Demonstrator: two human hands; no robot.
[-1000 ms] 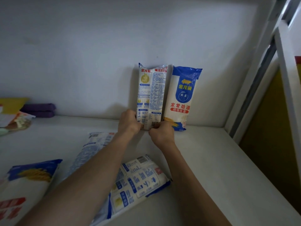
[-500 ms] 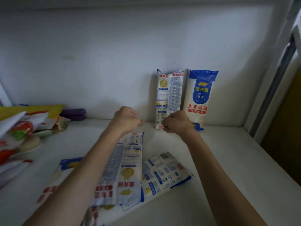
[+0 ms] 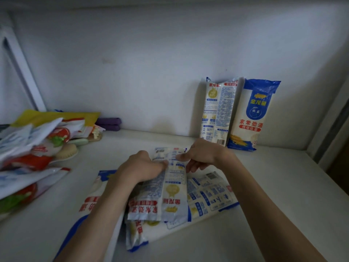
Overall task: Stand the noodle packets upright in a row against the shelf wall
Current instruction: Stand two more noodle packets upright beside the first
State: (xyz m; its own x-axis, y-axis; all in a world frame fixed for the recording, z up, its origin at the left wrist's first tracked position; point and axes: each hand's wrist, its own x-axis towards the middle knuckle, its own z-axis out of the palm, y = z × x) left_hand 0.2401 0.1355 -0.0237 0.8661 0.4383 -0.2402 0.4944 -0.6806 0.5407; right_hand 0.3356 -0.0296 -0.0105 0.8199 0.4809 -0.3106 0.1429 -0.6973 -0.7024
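Top noodle pkt apparently pinched at far end btwn fingers of left hand & right hand.

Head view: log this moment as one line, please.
standing: two packets at wall | left hand, right hand: gripping top flat packet | flat pile: waiting

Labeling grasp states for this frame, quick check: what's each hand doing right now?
Left hand: closed on the top flat noodle packet, left edge near its far end.
Right hand: fingers on the same packet's far end; a closed grip cannot be told.
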